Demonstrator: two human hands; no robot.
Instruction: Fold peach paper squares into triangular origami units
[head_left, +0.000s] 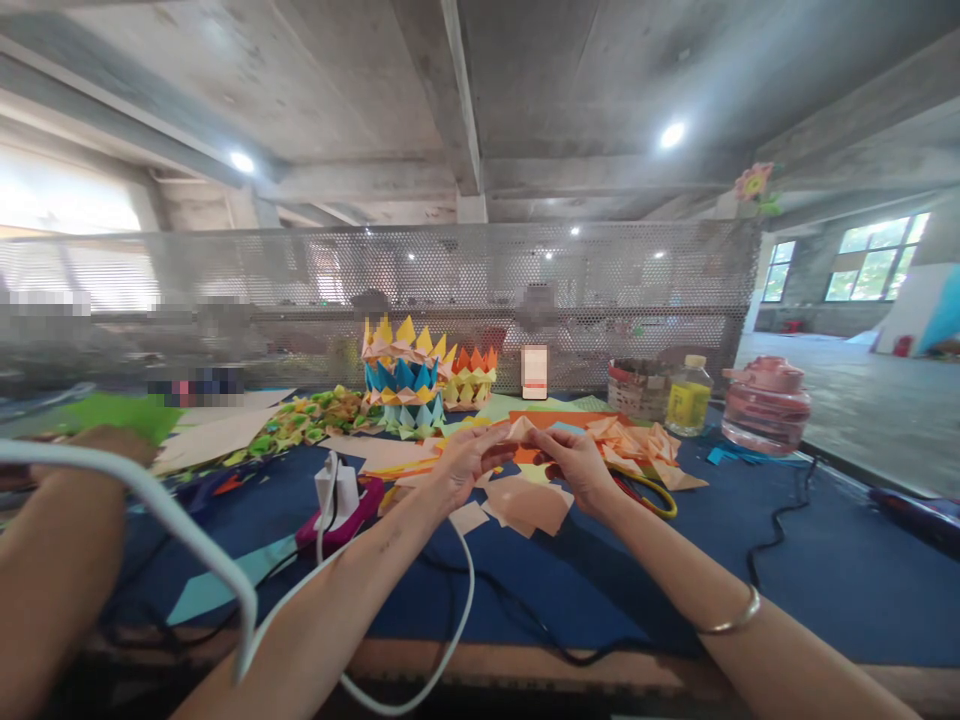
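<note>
Between my two hands is a small folded piece of peach paper (523, 430), raised a little above the table. My left hand (469, 462) pinches it from the left, and my right hand (574, 465) grips its right side with bent fingers. Loose peach paper pieces (529, 503) lie just below the hands. Behind them an orange sheet (600, 430) shows, with a heap of folded peach paper (649, 445) to the right. Yellow-handled scissors (664, 497), partly covered, lie beside my right wrist.
Folded-paper crowns (405, 380) stand at the back, near green and yellow paper scraps (307, 425). A purple power strip (352, 510) and white cable (471, 590) lie left. A yellow bottle (688, 398) and pink jug (765, 408) stand right. Another person's arm (75, 560) reaches in at left.
</note>
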